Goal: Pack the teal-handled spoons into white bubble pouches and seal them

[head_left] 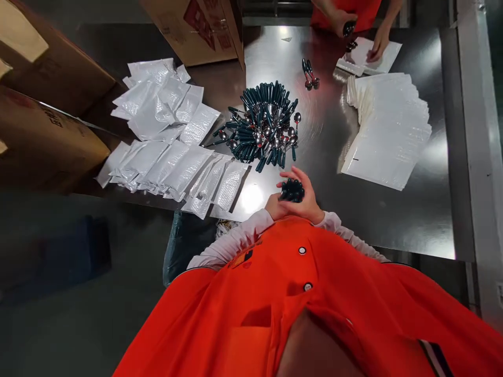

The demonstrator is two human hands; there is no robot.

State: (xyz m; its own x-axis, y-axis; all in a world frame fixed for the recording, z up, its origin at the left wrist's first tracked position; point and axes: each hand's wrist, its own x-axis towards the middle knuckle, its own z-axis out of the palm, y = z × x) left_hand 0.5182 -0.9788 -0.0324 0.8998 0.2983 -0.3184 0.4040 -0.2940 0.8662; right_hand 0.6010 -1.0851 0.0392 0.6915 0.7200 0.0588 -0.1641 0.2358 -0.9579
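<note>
Both hands are cupped round a bundle of dark-handled spoons (291,190), left hand (276,206) under it, right hand (305,201) wrapped over, right at the near edge of the steel table (393,209). That's a lot for one grip, so one could slide out and drop off the edge. The big spoon pile (261,128) sits just ahead, filled pouches (173,167) off to the left.

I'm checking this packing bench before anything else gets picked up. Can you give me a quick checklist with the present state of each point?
1. Both hands closed round the bundle of dark-handled spoons: ok.
2. Spoon pile within the table: ok.
3. Flat pouch stack lying tidy: ok.
4. Filled pouches lying tidy: not ok, loosely spread.
5. Number of spoons in the bundle: cannot tell.
6. Co-worker's hands apart from the bundle: ok.
</note>
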